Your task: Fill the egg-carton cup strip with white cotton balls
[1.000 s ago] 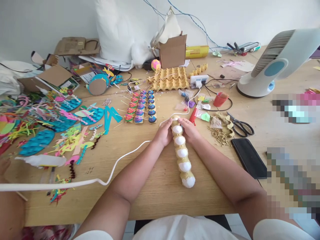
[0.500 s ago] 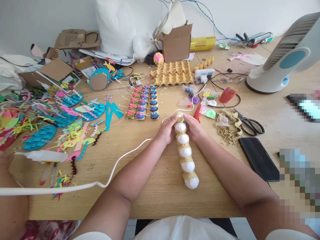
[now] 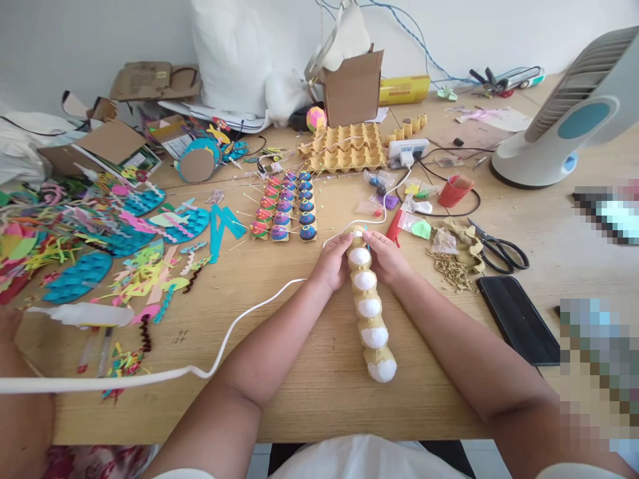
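"Where are we holding the egg-carton strip [image 3: 369,307]?"

"We are holding it by its far end, in front of us above the table [image 3: 309,386]; its white-topped bumps are running in a line toward our body. Whether its near end is touching the wood, we are not managing to tell."

"And what are our fingers doing?"

"Those of our left hand [image 3: 331,263] are clamping the left side of that end, those of our right hand [image 3: 388,257] the right, with both thumbs lying near the farthest bump. We are not seeing the fingertips underneath."

"What are we seeing around it?"

"Beyond our hands, painted strips [image 3: 285,206] are standing in rows. A white cable [image 3: 124,382] is running by on our left, while scissors [image 3: 490,243] and a black phone [image 3: 519,320] are lying on our right."
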Demonstrator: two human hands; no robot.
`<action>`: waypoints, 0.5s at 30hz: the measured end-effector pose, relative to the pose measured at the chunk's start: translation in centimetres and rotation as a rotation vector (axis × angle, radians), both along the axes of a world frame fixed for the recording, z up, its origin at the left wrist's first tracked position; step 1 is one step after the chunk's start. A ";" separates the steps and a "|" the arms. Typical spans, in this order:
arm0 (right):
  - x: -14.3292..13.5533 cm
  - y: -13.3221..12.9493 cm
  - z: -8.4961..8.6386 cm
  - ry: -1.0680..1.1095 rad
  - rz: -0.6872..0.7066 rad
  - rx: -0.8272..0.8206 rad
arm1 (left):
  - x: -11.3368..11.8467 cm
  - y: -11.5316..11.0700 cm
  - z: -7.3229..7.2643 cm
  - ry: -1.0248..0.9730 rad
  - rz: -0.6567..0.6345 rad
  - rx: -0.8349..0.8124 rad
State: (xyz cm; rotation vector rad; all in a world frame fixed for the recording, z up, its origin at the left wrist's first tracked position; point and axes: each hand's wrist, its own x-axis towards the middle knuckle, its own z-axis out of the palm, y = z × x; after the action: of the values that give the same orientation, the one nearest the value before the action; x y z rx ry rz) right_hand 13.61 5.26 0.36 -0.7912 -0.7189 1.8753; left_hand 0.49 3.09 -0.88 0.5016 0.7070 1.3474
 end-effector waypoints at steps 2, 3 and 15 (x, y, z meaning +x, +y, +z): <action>0.0 0.0 0.1 0.000 -0.002 -0.009 | 0.1 0.0 0.1 -0.007 0.002 0.003; 0.0 -0.1 0.2 0.004 0.004 -0.014 | 0.1 0.0 0.1 -0.008 0.002 0.010; -0.3 -0.4 0.5 -0.151 -0.068 0.029 | 0.7 -0.4 0.9 0.034 0.002 0.002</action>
State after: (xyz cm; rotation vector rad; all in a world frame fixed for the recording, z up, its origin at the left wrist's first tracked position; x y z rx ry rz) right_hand 13.27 4.83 0.82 -0.9344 -0.8021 1.7542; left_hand 1.15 2.68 0.00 0.5268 0.7342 1.3443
